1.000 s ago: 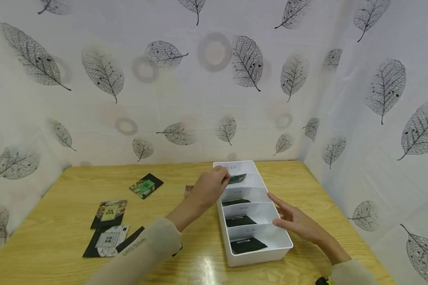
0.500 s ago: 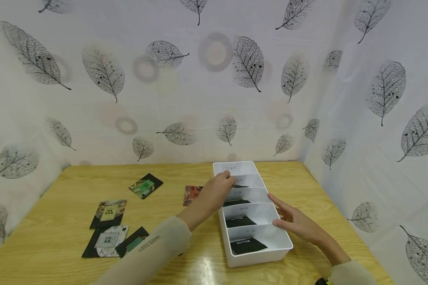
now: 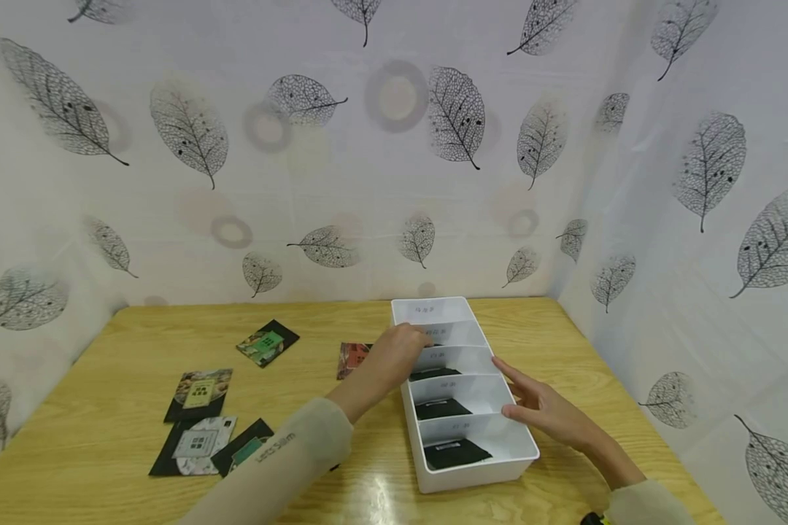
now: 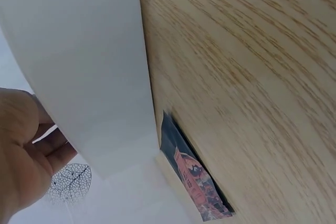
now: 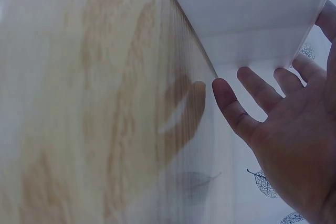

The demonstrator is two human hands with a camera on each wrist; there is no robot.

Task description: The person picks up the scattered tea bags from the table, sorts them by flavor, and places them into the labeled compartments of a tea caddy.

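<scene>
A long white divided box (image 3: 476, 477) stands on the table, with its compartments in a row running away from me. My left hand (image 3: 394, 357) reaches over its left side into the second compartment from the back, fingers curled down. Beside the fingertips shows a sliver of a dark sachet (image 3: 437, 344); the pinch itself is hidden. In the left wrist view the left hand (image 4: 23, 153) bends over the box's rim. My right hand (image 3: 551, 412) rests against the box's right side with fairly straight, spread fingers, their tips on the wall in the right wrist view.
Dark sachets lie in the three nearer compartments, such as the front sachet (image 3: 456, 453). A red sachet (image 3: 354, 359) is just left of the box. Further left lie a green sachet (image 3: 268, 343), a yellow-labelled sachet (image 3: 199, 394), a grey-white sachet (image 3: 197, 445) and a teal-labelled sachet (image 3: 243, 448).
My left hand has lowered the green-and-black sachet into the second compartment from the back, moving slightly right, then down. The red sachet shows more. The right hand has stayed still.
</scene>
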